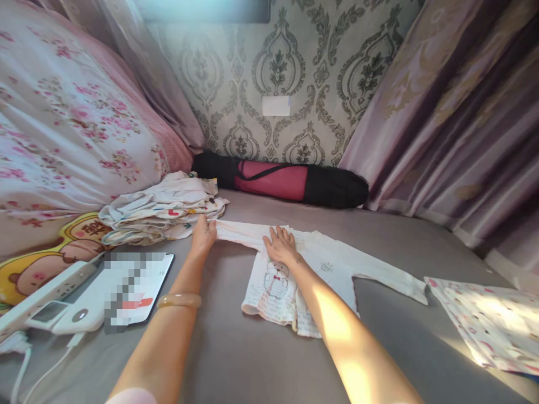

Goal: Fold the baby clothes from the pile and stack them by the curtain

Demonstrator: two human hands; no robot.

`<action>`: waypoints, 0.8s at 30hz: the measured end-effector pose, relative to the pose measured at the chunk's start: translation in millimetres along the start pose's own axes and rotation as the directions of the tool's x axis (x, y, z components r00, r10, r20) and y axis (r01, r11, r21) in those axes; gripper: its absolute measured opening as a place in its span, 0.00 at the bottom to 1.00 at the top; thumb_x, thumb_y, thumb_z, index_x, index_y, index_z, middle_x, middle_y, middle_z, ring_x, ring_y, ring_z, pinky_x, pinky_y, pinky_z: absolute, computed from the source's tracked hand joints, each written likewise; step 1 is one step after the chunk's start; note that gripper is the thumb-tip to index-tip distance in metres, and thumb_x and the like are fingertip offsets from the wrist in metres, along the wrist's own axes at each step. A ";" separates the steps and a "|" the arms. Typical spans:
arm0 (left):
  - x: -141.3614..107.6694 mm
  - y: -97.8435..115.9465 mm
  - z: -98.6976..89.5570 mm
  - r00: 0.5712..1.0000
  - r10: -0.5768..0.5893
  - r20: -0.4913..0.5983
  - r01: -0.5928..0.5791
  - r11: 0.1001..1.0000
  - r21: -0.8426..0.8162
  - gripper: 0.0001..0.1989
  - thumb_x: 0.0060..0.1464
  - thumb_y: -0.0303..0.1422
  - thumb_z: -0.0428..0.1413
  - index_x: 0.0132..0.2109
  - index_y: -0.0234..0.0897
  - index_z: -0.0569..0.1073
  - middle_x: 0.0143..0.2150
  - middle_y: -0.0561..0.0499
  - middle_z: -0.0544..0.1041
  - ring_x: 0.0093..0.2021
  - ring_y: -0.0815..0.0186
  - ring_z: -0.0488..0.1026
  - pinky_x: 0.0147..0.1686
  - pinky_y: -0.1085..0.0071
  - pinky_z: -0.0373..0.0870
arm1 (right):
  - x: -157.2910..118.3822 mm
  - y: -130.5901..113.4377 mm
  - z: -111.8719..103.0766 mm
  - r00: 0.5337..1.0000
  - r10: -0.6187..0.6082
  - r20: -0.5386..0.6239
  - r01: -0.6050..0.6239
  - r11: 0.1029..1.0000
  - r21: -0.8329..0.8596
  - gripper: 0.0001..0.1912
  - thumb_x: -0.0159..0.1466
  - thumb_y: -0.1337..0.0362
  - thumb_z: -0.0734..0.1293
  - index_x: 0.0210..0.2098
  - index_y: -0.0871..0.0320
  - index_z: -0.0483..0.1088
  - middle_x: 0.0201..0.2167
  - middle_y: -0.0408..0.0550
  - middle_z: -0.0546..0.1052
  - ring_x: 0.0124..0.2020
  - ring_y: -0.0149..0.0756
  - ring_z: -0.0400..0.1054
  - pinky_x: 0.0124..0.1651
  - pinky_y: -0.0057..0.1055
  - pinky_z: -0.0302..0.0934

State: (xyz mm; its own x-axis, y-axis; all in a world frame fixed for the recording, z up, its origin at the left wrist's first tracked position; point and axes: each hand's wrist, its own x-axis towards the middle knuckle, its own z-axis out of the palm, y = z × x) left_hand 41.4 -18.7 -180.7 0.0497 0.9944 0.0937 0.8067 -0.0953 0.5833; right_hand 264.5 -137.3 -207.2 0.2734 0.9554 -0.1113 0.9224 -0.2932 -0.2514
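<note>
The shirt (326,249) lies under the spread right hand (281,245) (left grip (204,233) pinching its cuff (220,229)).

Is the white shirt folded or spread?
Spread: the white shirt lies flat, sleeves out both ways, left hand gripping one sleeve's end, right hand resting on top.

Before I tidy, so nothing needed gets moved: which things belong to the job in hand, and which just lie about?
Job in hand: white shirt; probably clothes pile, printed cloth

Lying about, apparently: power strip, white gadget, screen device, yellow cushion, long bag
</note>
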 end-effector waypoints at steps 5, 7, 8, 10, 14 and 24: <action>-1.4 -5.3 4.1 0.998 0.060 -0.017 -0.054 0.968 0.245 0.21 0.65 0.43 0.39 0.55 0.38 0.67 0.42 0.37 0.78 0.45 0.48 0.75 0.40 0.61 0.67 | 1.1 -17.1 5.7 0.995 0.091 -0.050 -0.090 0.996 0.026 0.37 0.69 0.43 0.45 0.71 0.54 0.45 0.72 0.58 0.44 0.71 0.55 0.33 0.66 0.57 0.29; -1.3 -10.7 6.8 0.996 0.089 0.001 -0.085 0.946 0.312 0.21 0.65 0.43 0.38 0.54 0.38 0.68 0.42 0.37 0.78 0.45 0.48 0.75 0.39 0.62 0.67 | 0.4 -20.0 7.5 0.992 0.103 -0.075 -0.101 0.995 0.025 0.36 0.69 0.42 0.45 0.71 0.53 0.45 0.72 0.58 0.44 0.71 0.55 0.34 0.66 0.59 0.28; -0.8 -13.2 8.4 0.995 0.098 0.003 -0.093 0.938 0.334 0.21 0.65 0.42 0.38 0.54 0.38 0.68 0.43 0.36 0.78 0.44 0.48 0.76 0.39 0.62 0.67 | 0.0 -20.7 8.0 0.991 0.105 -0.082 -0.103 0.994 0.024 0.36 0.69 0.42 0.45 0.71 0.52 0.45 0.72 0.58 0.44 0.71 0.55 0.34 0.65 0.60 0.28; 1.3 -17.1 11.1 0.995 0.098 -0.001 -0.091 0.930 0.355 0.22 0.66 0.42 0.37 0.54 0.37 0.69 0.43 0.35 0.78 0.44 0.48 0.76 0.38 0.61 0.67 | -0.7 -21.2 8.5 0.991 0.105 -0.089 -0.103 0.994 0.021 0.36 0.69 0.42 0.45 0.71 0.52 0.45 0.72 0.58 0.44 0.71 0.55 0.34 0.65 0.60 0.28; 9.2 -18.6 9.9 1.000 0.001 0.026 -0.009 0.943 0.332 0.21 0.65 0.42 0.41 0.50 0.32 0.71 0.45 0.32 0.77 0.47 0.45 0.74 0.40 0.59 0.67 | -0.3 -20.8 9.1 0.990 0.108 -0.092 -0.108 0.994 0.011 0.36 0.69 0.43 0.45 0.71 0.51 0.46 0.72 0.58 0.44 0.71 0.55 0.34 0.65 0.60 0.28; -9.7 28.4 4.0 0.986 0.166 -0.003 -0.155 0.926 0.345 0.18 0.64 0.31 0.42 0.54 0.22 0.66 0.59 0.24 0.65 0.62 0.41 0.60 0.56 0.46 0.56 | 0.4 -22.9 13.0 0.984 0.120 -0.134 -0.124 0.992 -0.019 0.34 0.70 0.44 0.45 0.70 0.50 0.48 0.72 0.56 0.46 0.71 0.52 0.35 0.65 0.58 0.27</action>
State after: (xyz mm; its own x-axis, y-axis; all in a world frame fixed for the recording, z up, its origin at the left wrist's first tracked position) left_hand 66.2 -30.9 -168.2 0.1815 0.9646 0.1915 0.9423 -0.2263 0.2467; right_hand 239.9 -130.6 -214.0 0.4165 0.9091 -0.0108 0.8865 -0.4087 -0.2171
